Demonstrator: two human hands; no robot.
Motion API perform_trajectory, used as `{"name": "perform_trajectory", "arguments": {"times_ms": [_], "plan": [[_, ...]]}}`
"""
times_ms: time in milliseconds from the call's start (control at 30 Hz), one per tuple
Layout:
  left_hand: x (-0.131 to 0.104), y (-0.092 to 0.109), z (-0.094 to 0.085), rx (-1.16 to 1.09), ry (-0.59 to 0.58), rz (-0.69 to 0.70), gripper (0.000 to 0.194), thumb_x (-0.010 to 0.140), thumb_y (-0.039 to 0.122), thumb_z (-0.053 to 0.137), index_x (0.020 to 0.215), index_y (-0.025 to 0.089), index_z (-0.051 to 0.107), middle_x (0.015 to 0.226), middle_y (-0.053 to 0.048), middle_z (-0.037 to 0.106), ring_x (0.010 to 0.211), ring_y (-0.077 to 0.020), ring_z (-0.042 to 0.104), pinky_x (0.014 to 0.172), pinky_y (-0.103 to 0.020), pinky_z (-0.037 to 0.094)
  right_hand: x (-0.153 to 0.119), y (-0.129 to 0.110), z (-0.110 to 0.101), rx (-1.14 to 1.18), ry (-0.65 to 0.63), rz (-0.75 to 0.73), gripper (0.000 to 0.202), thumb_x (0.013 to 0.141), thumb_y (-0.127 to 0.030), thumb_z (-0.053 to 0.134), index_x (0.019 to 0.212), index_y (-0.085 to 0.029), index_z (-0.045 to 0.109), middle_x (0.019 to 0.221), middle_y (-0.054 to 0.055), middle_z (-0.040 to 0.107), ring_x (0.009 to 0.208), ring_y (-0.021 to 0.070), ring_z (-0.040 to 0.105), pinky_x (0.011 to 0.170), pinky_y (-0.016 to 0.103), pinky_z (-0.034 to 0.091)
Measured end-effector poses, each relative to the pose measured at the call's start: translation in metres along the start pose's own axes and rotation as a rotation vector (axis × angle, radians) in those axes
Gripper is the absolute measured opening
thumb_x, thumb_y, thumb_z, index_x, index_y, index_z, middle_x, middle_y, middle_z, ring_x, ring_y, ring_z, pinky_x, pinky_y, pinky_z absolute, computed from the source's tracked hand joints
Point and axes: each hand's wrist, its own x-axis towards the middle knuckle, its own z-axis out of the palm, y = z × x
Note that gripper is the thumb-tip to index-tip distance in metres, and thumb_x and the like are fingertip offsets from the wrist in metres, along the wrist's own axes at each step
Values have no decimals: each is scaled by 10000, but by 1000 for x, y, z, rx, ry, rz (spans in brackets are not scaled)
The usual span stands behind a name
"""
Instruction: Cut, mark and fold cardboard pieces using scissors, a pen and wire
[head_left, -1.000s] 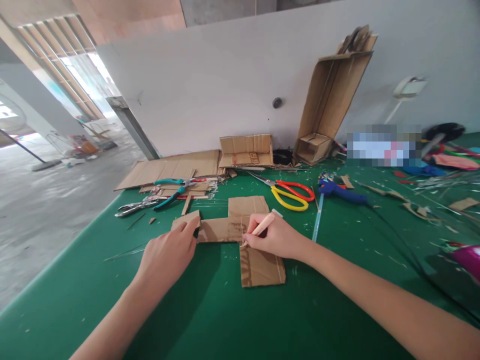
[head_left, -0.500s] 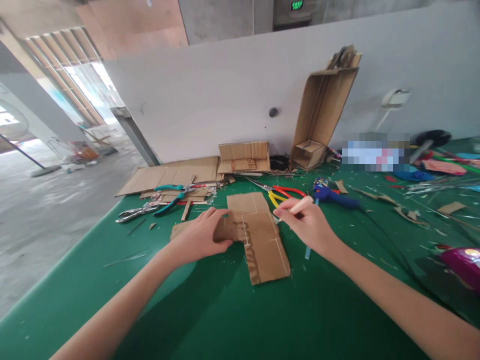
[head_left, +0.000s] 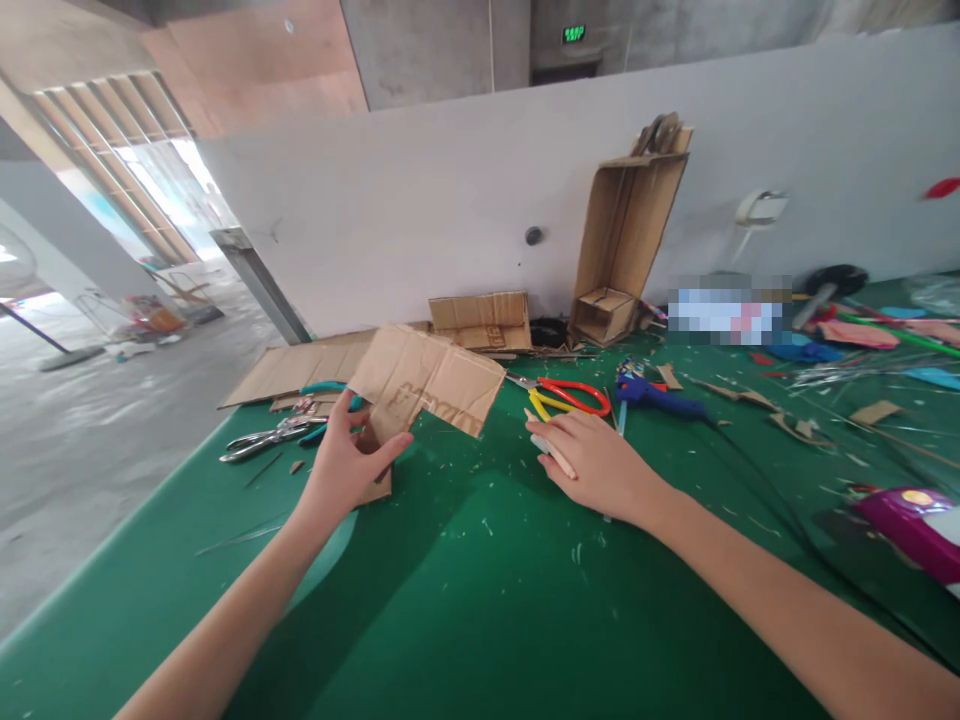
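Brown cardboard piece (head_left: 424, 385); green table (head_left: 480, 600)

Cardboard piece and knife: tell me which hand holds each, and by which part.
The left hand grips the cut cardboard piece by its lower left corner, lifting it off the table. The right hand holds a small craft knife along its handle.

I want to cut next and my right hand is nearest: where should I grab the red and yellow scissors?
Take the scissors by the two handle loops, red and yellow, which lie flat toward the right. Come from above on the near side, where the right hand already rests on the table; the blades point left toward the cardboard piece.
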Motion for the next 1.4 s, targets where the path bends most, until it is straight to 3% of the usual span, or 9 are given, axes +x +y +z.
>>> {"name": "perform_trajectory", "arguments": {"times_ms": [167, 300, 400, 533, 767, 900, 1100, 1233, 1400], "plan": [[-13, 7, -2, 391, -118, 128, 897, 712, 560, 607, 1417, 149, 235, 1142, -135, 516, 958, -290, 568, 815, -447, 470, 5, -4, 6, -26, 1, 112, 330, 879, -138, 446, 1173, -99, 589, 968, 143, 679, 894, 274, 633, 771, 448, 515], [-30, 29, 0, 523, -72, 323, 481, 817, 450, 519, 1231, 204, 502, 1210, -135, 515, 1185, -360, 427, 958, -546, 353, 6, -1, 4, 231, 251, 233, 316, 874, -174, 480, 1173, -139, 578, 1089, 135, 661, 958, 249, 645, 805, 405, 532], [-46, 52, 13, 98, -332, 235, 341, 833, 403, 513, 1111, 209, 547, 1065, -98, 584, 992, -265, 579, 852, -445, 472, 4, -13, -2, 463, 384, 201, 307, 860, -208, 533, 1164, -187, 571, 1135, 94, 654, 981, 206, 647, 848, 350, 526], [-70, 81, 48, -603, -667, -184, 373, 804, 379, 582, 1101, 175, 486, 1041, -87, 586, 772, -170, 646, 689, -345, 549, 1, -39, -6, 594, 362, 92, 312, 866, -195, 517, 1174, -225, 557, 1118, 67, 657, 989, 187, 639, 852, 329, 520], [-67, 91, 85, -905, -582, -301, 250, 808, 383, 609, 862, 155, 519, 792, -3, 564, 634, -100, 595, 505, -225, 534, 0, -43, -7, 593, 354, 51, 357, 848, -142, 486, 1192, -221, 539, 1154, 74, 635, 1039, 185, 608, 890, 335, 491], [-50, 77, 83, -771, -552, -194, 272, 768, 383, 645, 847, 151, 526, 828, -30, 623, 632, -130, 642, 510, -253, 552, -3, -38, -17, 679, 313, 151, 306, 881, -236, 494, 1176, -203, 567, 1067, 73, 673, 927, 182, 646, 799, 310, 515], [-31, 64, 77, -453, -458, 19, 227, 750, 373, 654, 773, 166, 563, 550, 19, 579, 478, -122, 580, 420, -215, 476, -7, -34, -29, 850, 200, 157, 224, 911, -304, 464, 1016, -225, 645, 759, 9, 684, 674, 138, 638, 571, 238, 489], [-30, 62, 76, -406, -441, 77, 207, 768, 367, 634, 775, 174, 560, 569, 16, 597, 467, -117, 576, 433, -216, 469, -6, -33, -27, 888, 184, 166, 220, 907, -307, 466, 994, -218, 648, 765, 18, 687, 684, 143, 643, 578, 247, 498], [-32, 69, 70, -718, -515, -140, 346, 822, 355, 577, 1099, 216, 422, 915, -44, 679, 641, -153, 670, 530, -258, 532, -7, -33, -25, 837, 156, 178, 226, 904, -279, 467, 1022, -209, 646, 783, 21, 698, 709, 144, 656, 603, 243, 506]]}}
